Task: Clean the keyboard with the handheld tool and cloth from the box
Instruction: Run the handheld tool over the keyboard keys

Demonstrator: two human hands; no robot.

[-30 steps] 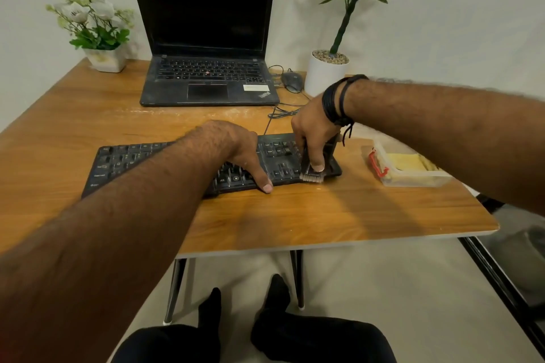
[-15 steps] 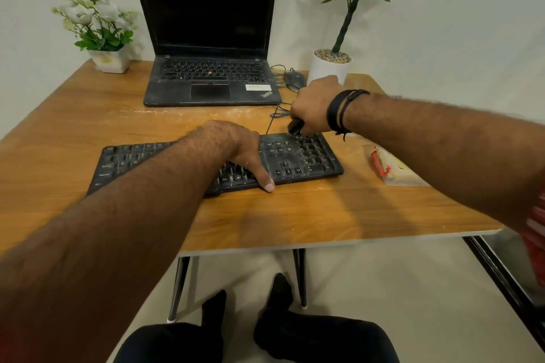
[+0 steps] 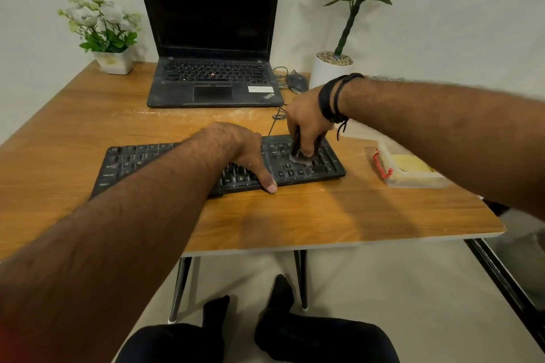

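We had the keyboard lying in front of the laptop. Our left hand pressed it flat with relaxed fingers; our right hand gripped the brush, bristles on the right-end keys. Light and stiff, it seemed best held by its body.

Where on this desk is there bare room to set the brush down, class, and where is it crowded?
Bare wood lies between the keyboard and the table front edge, and left of the laptop below the flower pot. It is crowded at the right: brush, right hand, box, cable, mouse.
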